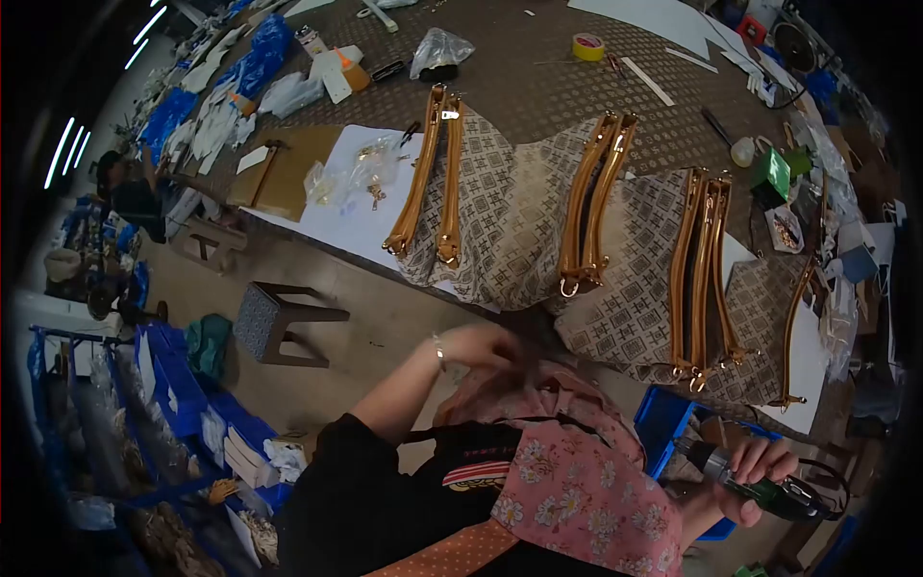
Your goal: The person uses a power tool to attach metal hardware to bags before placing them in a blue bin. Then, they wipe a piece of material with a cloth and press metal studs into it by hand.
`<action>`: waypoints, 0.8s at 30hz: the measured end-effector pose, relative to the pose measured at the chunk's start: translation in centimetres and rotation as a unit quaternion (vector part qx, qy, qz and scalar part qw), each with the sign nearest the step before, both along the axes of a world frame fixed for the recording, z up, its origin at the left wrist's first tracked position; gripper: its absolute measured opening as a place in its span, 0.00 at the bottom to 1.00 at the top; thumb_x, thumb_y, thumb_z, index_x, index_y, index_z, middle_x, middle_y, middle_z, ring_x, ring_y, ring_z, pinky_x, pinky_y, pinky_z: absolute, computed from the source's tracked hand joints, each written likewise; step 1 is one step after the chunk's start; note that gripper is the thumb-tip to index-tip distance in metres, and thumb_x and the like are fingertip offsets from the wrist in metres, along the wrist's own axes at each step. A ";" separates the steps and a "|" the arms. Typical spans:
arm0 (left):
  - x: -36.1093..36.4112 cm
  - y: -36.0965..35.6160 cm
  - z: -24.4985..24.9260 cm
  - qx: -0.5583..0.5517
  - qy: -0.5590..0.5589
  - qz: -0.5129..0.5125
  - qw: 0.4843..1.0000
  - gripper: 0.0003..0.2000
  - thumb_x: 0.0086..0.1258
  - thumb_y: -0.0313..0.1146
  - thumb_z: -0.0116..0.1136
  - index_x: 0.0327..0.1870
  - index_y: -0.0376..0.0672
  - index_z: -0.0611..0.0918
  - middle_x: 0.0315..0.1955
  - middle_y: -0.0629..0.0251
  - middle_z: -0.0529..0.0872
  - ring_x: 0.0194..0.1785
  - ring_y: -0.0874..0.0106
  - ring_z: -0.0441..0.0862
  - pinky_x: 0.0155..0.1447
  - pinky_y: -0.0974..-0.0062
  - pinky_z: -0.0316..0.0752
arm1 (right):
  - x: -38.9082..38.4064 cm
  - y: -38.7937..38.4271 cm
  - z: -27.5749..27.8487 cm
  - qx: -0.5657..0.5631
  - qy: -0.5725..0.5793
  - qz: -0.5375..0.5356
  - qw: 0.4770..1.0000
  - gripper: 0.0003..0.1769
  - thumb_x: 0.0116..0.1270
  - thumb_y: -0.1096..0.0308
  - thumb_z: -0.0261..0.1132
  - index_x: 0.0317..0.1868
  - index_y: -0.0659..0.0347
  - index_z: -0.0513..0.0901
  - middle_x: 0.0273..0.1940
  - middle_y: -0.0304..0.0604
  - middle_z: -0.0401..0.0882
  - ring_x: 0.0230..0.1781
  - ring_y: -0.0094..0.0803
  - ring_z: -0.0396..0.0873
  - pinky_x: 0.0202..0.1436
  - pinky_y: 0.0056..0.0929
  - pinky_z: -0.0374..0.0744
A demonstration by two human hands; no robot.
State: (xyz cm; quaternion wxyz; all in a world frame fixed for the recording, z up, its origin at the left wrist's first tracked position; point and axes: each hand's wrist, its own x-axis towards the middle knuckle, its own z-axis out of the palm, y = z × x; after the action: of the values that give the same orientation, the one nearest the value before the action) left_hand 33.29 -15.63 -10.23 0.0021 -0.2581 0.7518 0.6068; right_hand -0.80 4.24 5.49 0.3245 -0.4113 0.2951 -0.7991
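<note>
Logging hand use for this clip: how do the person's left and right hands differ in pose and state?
The right hand is closed around a green-and-black power tool, while no tool shows in the blurred left hand. The left hand is bent in before the body; the right hand is out at the person's right side. A bracelet shows at the left hand's wrist, none at the right hand's. Both hands are ungloved.

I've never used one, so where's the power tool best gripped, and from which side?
The power tool is probably best gripped around its green middle, from the wearer's side, as the right hand does. Its long body has a nose at one end and a cord at the other; avoid both.
</note>
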 end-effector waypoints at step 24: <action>24.2 -17.6 -13.3 -0.349 -0.235 0.471 0.775 0.06 0.55 0.29 0.59 0.28 0.36 0.76 0.25 0.52 0.79 0.32 0.52 0.75 0.37 0.61 0.71 | 5.5 -0.6 -0.6 0.095 -0.059 0.013 0.994 0.23 0.41 0.71 0.67 0.35 0.56 0.63 0.29 0.37 0.66 0.23 0.25 0.70 0.26 0.23 0.71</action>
State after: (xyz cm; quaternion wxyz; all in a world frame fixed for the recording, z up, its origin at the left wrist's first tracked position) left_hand 57.44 -33.26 -23.55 -0.1974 -0.6979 0.6724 0.1481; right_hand 4.73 3.68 4.85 0.3890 -0.3343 0.3443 -0.7864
